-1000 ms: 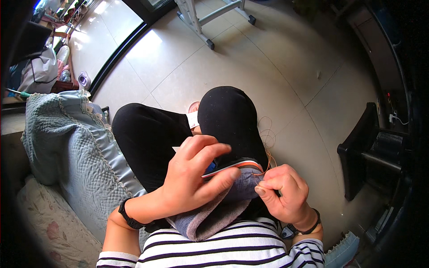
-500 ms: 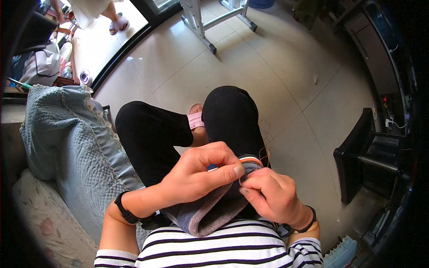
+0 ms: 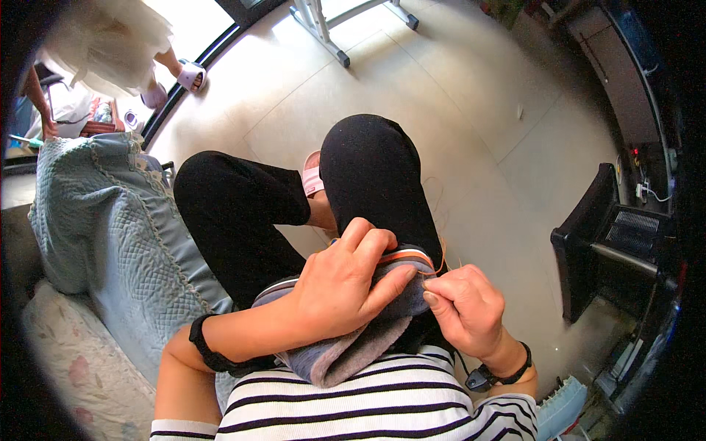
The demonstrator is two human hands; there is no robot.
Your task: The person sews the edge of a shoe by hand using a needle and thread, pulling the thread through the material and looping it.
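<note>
A grey felt slipper (image 3: 401,288) with an orange-and-white striped edge lies on my lap, its fuzzy opening toward my body. My left hand (image 3: 340,275) is laid across it and grips it, thumb pressed on the upper and fingers reaching over the far edge. Just right of the slipper's end, my right hand (image 3: 467,305) is closed in a pinch. Orange thread (image 3: 443,253) loops from the striped edge up beside my knee and meets these fingertips. Whether a needle is also between them is too small to tell.
A blue quilted cover (image 3: 118,213) drapes over the seat at my left. To the right stands a black stand (image 3: 588,242), near cables and a cabinet. White metal legs (image 3: 320,33) stand ahead on the tiled floor. A person in a pale skirt (image 3: 110,40) is at the doorway, upper left.
My right hand has drawn away to the right from my left. The left has loosened its pinch and spread over the slipper. The person at the doorway has stepped nearer.
</note>
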